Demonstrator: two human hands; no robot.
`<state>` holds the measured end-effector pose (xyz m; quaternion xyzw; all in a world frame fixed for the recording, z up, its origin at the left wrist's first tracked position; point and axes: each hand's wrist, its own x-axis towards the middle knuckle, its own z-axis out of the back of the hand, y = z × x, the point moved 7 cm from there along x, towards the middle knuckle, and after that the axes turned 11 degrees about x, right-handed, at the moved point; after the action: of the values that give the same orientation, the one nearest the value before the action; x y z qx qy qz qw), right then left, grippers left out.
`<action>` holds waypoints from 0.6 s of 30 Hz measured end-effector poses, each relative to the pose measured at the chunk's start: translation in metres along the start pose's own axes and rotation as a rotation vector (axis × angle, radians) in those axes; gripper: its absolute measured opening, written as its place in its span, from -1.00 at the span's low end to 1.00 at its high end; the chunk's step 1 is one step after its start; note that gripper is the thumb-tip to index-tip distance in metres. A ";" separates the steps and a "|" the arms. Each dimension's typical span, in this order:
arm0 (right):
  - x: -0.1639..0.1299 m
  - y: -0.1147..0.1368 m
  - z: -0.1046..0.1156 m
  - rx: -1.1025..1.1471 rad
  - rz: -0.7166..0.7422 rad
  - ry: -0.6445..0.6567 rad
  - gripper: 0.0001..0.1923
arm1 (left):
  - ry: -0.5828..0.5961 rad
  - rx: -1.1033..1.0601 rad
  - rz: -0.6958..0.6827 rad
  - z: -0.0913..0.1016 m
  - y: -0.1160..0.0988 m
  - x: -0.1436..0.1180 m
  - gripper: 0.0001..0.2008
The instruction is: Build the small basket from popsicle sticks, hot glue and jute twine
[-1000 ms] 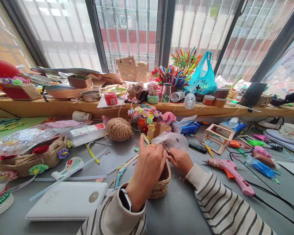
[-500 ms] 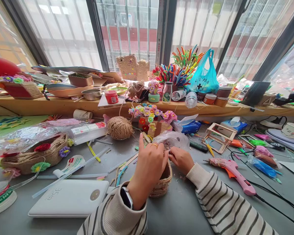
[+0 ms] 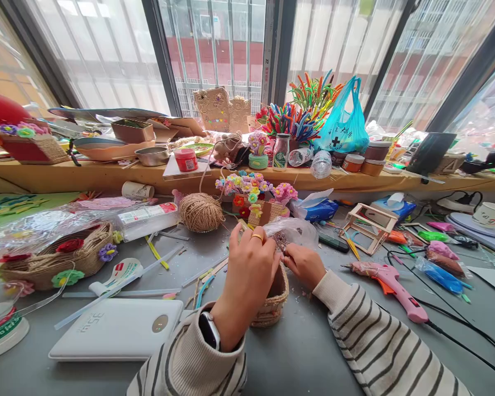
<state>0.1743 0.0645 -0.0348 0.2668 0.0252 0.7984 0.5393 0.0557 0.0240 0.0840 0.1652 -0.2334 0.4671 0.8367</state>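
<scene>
Above and just behind a small twine-wrapped basket [image 3: 271, 312], both my hands are at a clear plastic bag [image 3: 299, 231] with small brownish bits in it. My left hand [image 3: 249, 269], with a ring and a watch, has its fingers curled and pinches the near left side of the bag. Closed beside it, my right hand [image 3: 304, 265] grips the bag's near edge. The fingertips nearly meet, and part of the bag is hidden behind them. My left forearm and hand cover the basket's left side.
A ball of twine [image 3: 201, 213] and a flower-covered box [image 3: 262, 212] stand behind my hands. At right lie a pink glue gun [image 3: 390, 280] with its cord and a wooden frame [image 3: 369, 228]. A white power bank [image 3: 117, 330] and glue sticks [image 3: 121, 294] lie at left.
My left index finger, raised before, has bent down toward the bag. Both hands stay at the bag, and the view has shifted slightly.
</scene>
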 end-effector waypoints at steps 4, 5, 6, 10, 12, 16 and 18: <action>0.000 0.001 0.001 0.014 0.000 0.009 -0.73 | 0.072 -0.116 0.025 0.013 0.027 0.004 -0.81; 0.001 0.001 0.001 0.016 -0.003 0.010 -0.72 | 0.096 -0.137 0.041 0.017 0.038 0.005 -0.81; 0.001 0.000 0.001 0.019 -0.005 0.011 -0.72 | 0.129 -0.159 0.049 0.021 0.049 0.005 -0.82; 0.001 0.000 0.001 0.022 -0.004 0.009 -0.73 | 0.370 -0.257 -0.035 0.024 0.071 -0.005 -0.81; 0.001 0.000 0.001 0.020 -0.004 0.005 -0.73 | 0.496 -0.286 -0.103 0.020 0.065 -0.013 -0.82; 0.001 -0.001 0.001 0.017 -0.013 0.004 -0.72 | 0.616 -0.285 -0.184 0.010 0.041 -0.024 -0.86; 0.001 -0.001 0.001 0.019 -0.019 0.010 -0.73 | 0.646 -0.289 -0.209 0.004 0.030 -0.026 -0.88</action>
<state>0.1750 0.0652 -0.0341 0.2676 0.0382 0.7944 0.5440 0.0167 0.0187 0.0750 -0.0876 -0.0025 0.3693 0.9252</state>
